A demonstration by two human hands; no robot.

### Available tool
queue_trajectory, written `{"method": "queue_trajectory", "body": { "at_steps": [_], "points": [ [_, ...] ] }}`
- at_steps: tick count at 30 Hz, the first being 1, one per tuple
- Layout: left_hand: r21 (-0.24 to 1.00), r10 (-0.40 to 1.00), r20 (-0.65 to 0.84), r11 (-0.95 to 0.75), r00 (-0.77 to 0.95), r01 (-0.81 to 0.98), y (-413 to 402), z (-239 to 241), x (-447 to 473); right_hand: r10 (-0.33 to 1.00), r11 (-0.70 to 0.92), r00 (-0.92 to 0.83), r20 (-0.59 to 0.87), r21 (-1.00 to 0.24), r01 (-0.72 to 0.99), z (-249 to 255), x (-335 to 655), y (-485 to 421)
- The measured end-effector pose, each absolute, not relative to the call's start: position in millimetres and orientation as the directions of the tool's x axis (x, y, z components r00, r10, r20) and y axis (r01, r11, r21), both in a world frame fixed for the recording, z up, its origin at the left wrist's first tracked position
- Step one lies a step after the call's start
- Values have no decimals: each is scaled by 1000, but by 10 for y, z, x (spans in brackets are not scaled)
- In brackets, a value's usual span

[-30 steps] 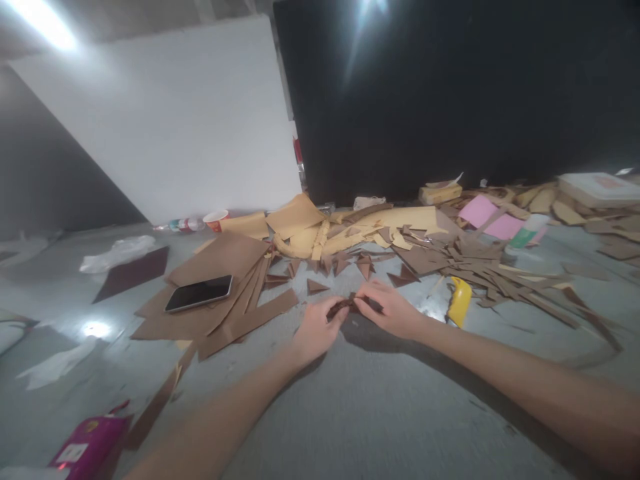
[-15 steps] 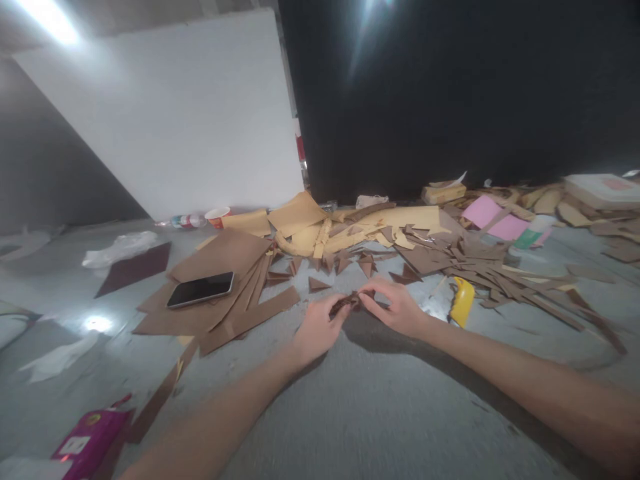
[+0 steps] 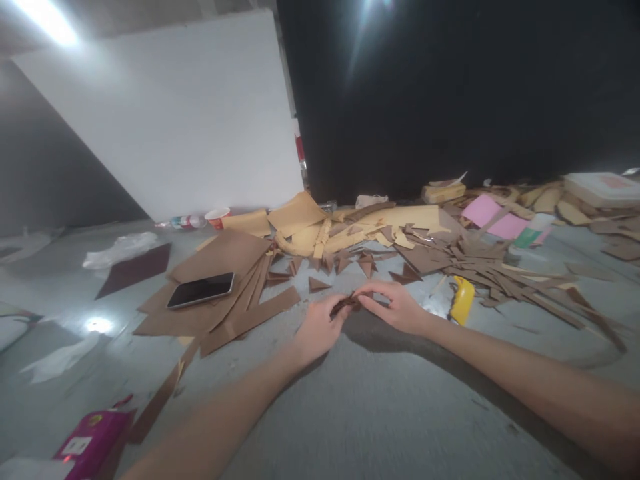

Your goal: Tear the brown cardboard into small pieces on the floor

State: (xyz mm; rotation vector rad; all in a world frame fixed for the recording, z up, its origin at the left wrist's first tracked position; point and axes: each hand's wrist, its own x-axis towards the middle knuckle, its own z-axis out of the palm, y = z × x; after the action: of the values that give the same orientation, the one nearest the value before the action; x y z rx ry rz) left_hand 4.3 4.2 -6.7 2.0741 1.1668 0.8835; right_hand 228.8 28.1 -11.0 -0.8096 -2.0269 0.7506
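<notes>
Between my two hands is a small folded piece of brown paper (image 3: 349,302), partly covered by the fingers. My left hand (image 3: 320,327) is closed on its left end, thumb and fingers pinching it. My right hand (image 3: 397,308) pinches the right end, thumb below and index finger on top. Just beyond them lie several brown folded paper triangles (image 3: 319,285). To the right of my right hand rests a yellow curved object (image 3: 463,300), possibly a tool handle; its kind is unclear.
A phone (image 3: 201,291) lies on stacked brown sheets (image 3: 225,257) at left. Brown paper strips (image 3: 515,287) pile up at right. Behind are yellow paper (image 3: 297,213), a paper cup (image 3: 217,217) and a pink sheet (image 3: 495,217). A magenta packet (image 3: 95,443) sits at lower left.
My right fingers have shifted slightly to the left along the brown paper piece. My left hand and the surrounding things look nearly the same.
</notes>
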Motion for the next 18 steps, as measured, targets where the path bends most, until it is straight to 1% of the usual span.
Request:
{"method": "queue_trajectory", "body": {
  "at_steps": [4, 8, 14, 18],
  "points": [
    [733, 883, 252, -442, 397, 518, 48, -113, 32, 745, 610, -526, 410, -738, 288, -67, 2292, 274],
    [770, 901, 222, -397, 373, 500, 23, -159, 14, 760, 568, -534, 370, -778, 269, -56, 2296, 279],
    [754, 882, 234, -430, 408, 497, -26, -158, 10, 772, 546, -510, 380, -807, 225, -80, 2312, 288],
    [733, 881, 252, -444, 400, 515, -14, -144, 13, 772, 563, -486, 410, -795, 226, -68, 2311, 291]
  ]
}}
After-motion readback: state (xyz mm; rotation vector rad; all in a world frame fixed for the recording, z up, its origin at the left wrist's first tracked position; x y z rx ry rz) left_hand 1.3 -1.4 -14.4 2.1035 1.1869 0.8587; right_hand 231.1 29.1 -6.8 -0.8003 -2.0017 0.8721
